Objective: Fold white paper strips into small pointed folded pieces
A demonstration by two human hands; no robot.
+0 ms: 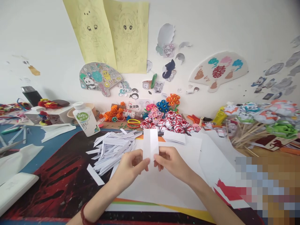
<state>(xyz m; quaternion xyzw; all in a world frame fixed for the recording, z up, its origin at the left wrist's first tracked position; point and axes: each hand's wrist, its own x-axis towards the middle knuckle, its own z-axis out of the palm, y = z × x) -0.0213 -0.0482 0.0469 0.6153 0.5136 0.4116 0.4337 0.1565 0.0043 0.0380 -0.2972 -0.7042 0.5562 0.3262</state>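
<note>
Between my two hands a white paper strip [150, 142] stands upright, with a lengthwise crease down its middle. The thumb and fingers of my left hand [134, 164] pinch its lower left edge. Opposite, my right hand [170, 159] pinches the lower right edge, thumb in front. Under the hands lies a large white sheet of paper [159, 190]. Left of the strip, a loose pile of narrow folded paper strips [112, 150] is heaped on the dark mat, and one single strip [95, 175] lies apart in front of it.
A white bottle [86, 119] stands behind the pile. Red and white paper flowers [177, 121] line the back, and wrapped flowers on sticks [257, 122] are at right. A white device [17, 192] sits at left on the red and black mat [58, 175]. Red paper scraps [231, 190] lie at right.
</note>
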